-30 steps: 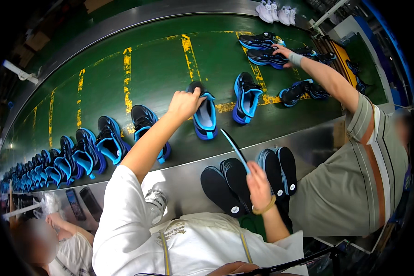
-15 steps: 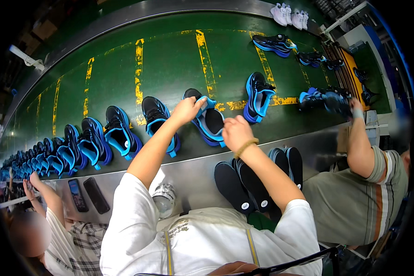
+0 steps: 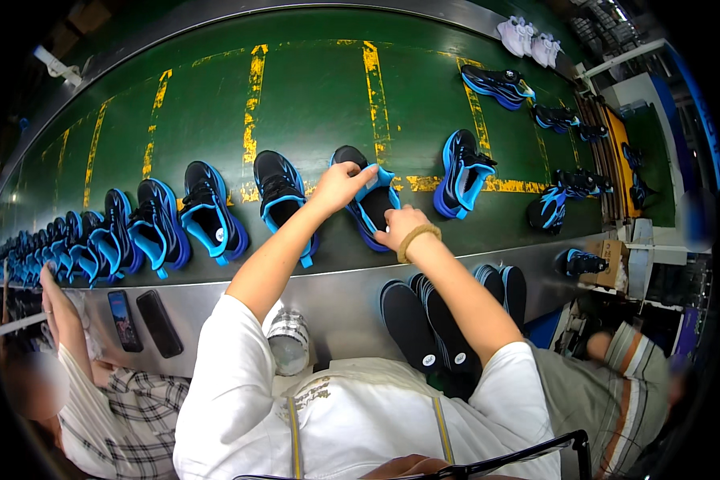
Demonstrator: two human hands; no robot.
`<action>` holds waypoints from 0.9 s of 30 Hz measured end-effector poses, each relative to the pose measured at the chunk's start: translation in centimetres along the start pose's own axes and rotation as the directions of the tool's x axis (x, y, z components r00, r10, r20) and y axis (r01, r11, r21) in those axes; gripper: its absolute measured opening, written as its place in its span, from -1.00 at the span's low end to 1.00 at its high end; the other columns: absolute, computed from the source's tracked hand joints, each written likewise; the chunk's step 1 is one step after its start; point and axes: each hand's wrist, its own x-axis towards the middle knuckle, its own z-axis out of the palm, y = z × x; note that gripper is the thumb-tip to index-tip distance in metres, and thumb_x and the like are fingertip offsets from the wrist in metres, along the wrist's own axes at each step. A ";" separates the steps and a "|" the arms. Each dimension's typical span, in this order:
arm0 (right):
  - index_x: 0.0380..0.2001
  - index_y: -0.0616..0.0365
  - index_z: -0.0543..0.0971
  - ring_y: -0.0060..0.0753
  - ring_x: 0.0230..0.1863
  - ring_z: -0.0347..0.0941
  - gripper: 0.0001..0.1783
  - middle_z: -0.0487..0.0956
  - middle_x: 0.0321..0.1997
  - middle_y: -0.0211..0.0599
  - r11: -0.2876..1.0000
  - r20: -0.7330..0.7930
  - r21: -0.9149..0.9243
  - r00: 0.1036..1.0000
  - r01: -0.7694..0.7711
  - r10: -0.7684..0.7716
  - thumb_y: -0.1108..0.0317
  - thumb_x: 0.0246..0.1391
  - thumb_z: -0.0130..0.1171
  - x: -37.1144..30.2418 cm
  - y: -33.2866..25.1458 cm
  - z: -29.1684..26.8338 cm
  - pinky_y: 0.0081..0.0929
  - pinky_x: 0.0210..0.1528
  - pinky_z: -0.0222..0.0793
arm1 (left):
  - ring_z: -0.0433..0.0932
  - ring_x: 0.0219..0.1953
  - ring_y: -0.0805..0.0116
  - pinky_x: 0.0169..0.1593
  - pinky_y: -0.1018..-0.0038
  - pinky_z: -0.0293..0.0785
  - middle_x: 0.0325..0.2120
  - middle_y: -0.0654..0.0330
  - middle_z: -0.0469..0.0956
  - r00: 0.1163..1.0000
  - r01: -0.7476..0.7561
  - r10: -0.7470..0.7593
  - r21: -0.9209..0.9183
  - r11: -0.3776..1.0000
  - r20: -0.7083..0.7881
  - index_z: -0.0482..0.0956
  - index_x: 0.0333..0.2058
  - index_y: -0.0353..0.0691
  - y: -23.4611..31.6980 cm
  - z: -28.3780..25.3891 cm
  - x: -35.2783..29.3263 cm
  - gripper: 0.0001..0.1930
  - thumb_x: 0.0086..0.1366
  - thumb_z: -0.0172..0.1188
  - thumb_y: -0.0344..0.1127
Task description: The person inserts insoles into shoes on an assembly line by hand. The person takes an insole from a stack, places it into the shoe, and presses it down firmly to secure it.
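A black and blue sneaker [image 3: 347, 156] stands on the green belt in front of me, toe pointing away. My left hand [image 3: 340, 189] pinches its tongue and holds it back, so the shoe gapes. Inside lies a black insole [image 3: 375, 210]. My right hand [image 3: 408, 227], with a tan band at the wrist, has curled fingers at the heel collar; the fingertips are partly hidden in the opening. Stacked insoles [image 3: 406, 324] with white round stickers lie on the metal ledge, nearer to me and below my right forearm.
Matching sneakers [image 3: 205, 200] line the green belt [image 3: 312, 104] on the left, another sneaker [image 3: 462, 172] on the right. Two phones [image 3: 160, 323] and a clear jar [image 3: 288, 342] rest on the metal ledge. One co-worker sits on each side; white shoes [image 3: 517, 37] stand far right.
My right hand has moved slightly along the heel collar, fingers further into the opening. My left hand still holds the tongue. The right co-worker's arm has withdrawn from the belt.
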 end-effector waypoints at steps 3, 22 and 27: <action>-0.45 0.15 0.52 -0.09 -0.21 0.35 -0.71 0.45 -0.33 -0.06 0.990 0.083 -0.027 0.987 0.139 -0.137 0.23 -0.29 0.06 1.9 0.9 -0.3 -0.35 -0.15 0.28 | 0.34 -0.65 0.44 -0.55 0.48 0.26 -0.77 0.13 0.38 0.999 -0.040 0.040 0.014 0.999 0.004 0.47 -0.58 -0.39 0.1 0.0 0.0 -0.48 0.01 0.03 0.10; 0.10 0.03 -0.05 -0.03 0.09 0.09 -0.38 0.09 0.11 -0.11 0.977 0.370 -0.214 0.924 -0.019 0.099 0.21 -0.06 -0.20 8.6 -0.5 4.3 -0.16 0.05 0.09 | 0.28 -0.68 0.43 -0.59 0.46 0.21 -0.80 0.11 0.30 0.994 -0.062 0.055 0.074 0.995 0.098 0.40 -0.63 -0.41 -0.5 -0.4 0.4 -0.48 0.07 0.00 0.06; -0.06 0.10 0.30 -0.07 0.12 0.03 -0.52 0.12 0.10 -0.09 0.774 0.515 -0.416 0.825 0.478 -0.232 0.25 -0.14 -0.06 6.6 0.4 1.3 -0.26 0.05 0.10 | 0.24 -0.68 0.55 -0.62 0.55 0.17 -0.80 0.25 0.29 0.999 0.018 -0.009 -0.164 0.986 0.053 0.42 -0.61 -0.41 -1.2 1.2 -0.1 -0.51 0.08 0.01 0.03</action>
